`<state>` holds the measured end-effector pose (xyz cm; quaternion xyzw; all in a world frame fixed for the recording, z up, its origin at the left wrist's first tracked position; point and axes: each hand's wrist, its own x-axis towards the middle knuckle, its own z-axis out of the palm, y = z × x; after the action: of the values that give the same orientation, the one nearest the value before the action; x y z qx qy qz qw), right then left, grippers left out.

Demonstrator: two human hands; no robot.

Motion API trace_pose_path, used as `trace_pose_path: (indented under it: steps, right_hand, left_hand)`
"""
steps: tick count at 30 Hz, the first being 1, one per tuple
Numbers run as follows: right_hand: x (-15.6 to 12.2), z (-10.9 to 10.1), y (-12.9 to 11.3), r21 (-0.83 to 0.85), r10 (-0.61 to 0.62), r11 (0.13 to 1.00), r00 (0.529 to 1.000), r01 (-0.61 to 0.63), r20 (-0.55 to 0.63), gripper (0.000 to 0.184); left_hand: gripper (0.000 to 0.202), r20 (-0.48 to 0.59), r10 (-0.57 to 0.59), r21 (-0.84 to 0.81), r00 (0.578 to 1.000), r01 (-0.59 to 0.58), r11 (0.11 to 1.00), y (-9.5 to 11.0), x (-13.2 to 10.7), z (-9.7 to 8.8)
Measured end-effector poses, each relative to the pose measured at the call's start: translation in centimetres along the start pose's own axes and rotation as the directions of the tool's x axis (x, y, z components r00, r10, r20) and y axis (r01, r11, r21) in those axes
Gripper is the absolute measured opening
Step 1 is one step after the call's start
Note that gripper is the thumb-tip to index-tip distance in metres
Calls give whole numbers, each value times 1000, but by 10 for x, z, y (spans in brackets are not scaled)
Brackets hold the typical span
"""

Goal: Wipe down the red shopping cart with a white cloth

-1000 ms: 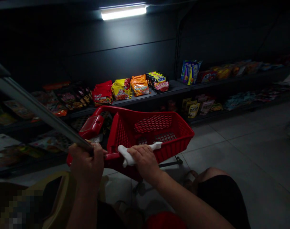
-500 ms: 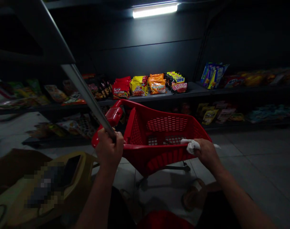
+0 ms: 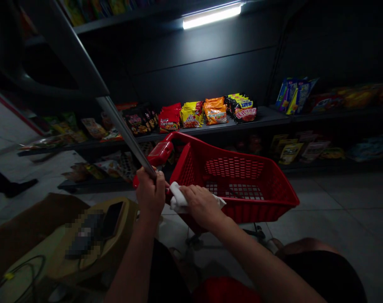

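Observation:
My left hand [image 3: 150, 191] is closed around a slanting metal pole [image 3: 125, 130] whose upper part is a dark grey looped piece near the camera. This fist sits by the handle end of a small red plastic shopping cart [image 3: 257, 212] with a lattice basket. Just to its right, my right hand [image 3: 202, 204] grips a bunched white cloth [image 3: 177, 198] and presses it to the cart's near rim. Part of the cloth sticks out past the fingers on the right. The lower end of the pole is hidden by my left hand.
Snack packets [image 3: 191, 114] stand in rows on a dark shelf [image 3: 267, 115] behind the cart, under a lit tube lamp [image 3: 212, 16]. At left, a phone [image 3: 112, 219] lies on a tan stool [image 3: 55, 263] beside a pixelated object. Another person's leg [image 3: 5, 183] shows at far left.
My right hand has slid the white cloth leftward along the cart's near rim, from its far end to beside my left hand. My left hand keeps its hold. The view has shifted slightly.

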<state>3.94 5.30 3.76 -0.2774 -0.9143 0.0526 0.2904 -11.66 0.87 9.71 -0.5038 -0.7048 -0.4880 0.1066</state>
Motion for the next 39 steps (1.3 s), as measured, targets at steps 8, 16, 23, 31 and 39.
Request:
trace_pose_path:
  steps: [8, 16, 23, 31, 39]
  right_hand:
    - [-126, -45, 124, -245, 235, 945, 971, -217, 45, 31]
    - [-151, -57, 146, -270, 442, 861, 897, -431, -24, 19]
    - [-126, -50, 118, -267, 461, 859, 886, -436, 38, 7]
    - [-99, -35, 76, -156, 394, 917, 893, -367, 217, 17]
    - [-137, -68, 118, 157, 60, 979, 922, -129, 383, 23]
  left_hand:
    - [29, 14, -21, -21, 1000, 21, 1000, -17, 21, 7]
    - [70, -89, 124, 84, 988, -117, 990, -22, 12, 21]
    - [34, 383, 475, 248, 792, -584, 773, -9, -26, 54]
    - [53, 739, 101, 438, 666, -589, 679, -16, 15, 80]
    - [53, 756, 82, 459, 650, -615, 641, -44, 20, 50]
